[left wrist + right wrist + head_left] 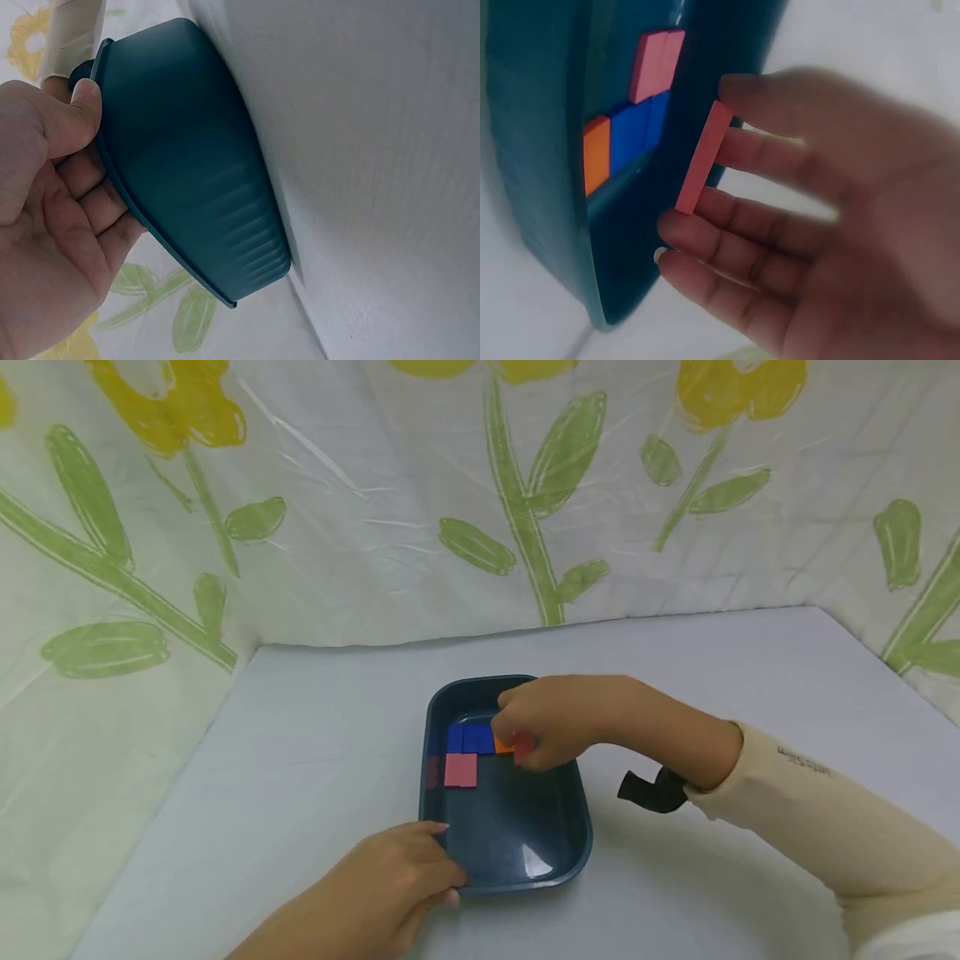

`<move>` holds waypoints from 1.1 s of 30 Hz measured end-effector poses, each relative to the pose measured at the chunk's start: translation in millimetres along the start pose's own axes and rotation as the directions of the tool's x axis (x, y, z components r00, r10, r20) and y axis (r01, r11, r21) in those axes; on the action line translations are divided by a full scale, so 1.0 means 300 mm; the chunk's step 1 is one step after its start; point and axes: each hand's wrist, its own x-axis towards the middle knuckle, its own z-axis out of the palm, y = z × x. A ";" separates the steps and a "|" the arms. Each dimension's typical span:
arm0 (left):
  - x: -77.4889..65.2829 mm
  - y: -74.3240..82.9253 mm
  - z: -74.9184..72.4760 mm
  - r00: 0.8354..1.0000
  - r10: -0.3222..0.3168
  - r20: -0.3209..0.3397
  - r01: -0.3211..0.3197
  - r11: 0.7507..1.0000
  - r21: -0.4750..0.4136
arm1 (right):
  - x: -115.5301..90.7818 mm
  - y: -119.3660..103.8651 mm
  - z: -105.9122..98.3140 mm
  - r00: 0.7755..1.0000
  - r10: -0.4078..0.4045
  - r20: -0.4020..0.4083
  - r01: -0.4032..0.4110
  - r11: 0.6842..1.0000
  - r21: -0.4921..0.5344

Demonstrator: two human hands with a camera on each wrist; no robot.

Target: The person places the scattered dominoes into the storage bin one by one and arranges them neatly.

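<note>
A dark teal tray (510, 827) stands on the table, and my left hand (401, 872) grips its rim at the near left corner. In the left wrist view the thumb lies on the rim (116, 165) with the fingers over it. My right hand (558, 718) is over the tray's far right part, pinching a flat pinkish-red block (705, 157) between thumb and fingers. Inside the tray, several blue blocks (469, 738) lie in a row with an orange block (504, 747) at their right end, partly hidden by the right hand. Nearer me, pink blocks (461, 770) lie side by side.
The white table (300, 760) reaches back to a pale curtain (360, 527) painted with yellow flowers and green leaves. A black strap (652, 791) sits at the right wrist, its end sticking out beside the tray.
</note>
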 end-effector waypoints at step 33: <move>-0.007 -0.007 0.004 0.995 0.073 -0.064 -0.068 0.995 0.075 | 0.223 -0.060 0.069 0.980 0.043 0.196 -0.016 0.991 -0.137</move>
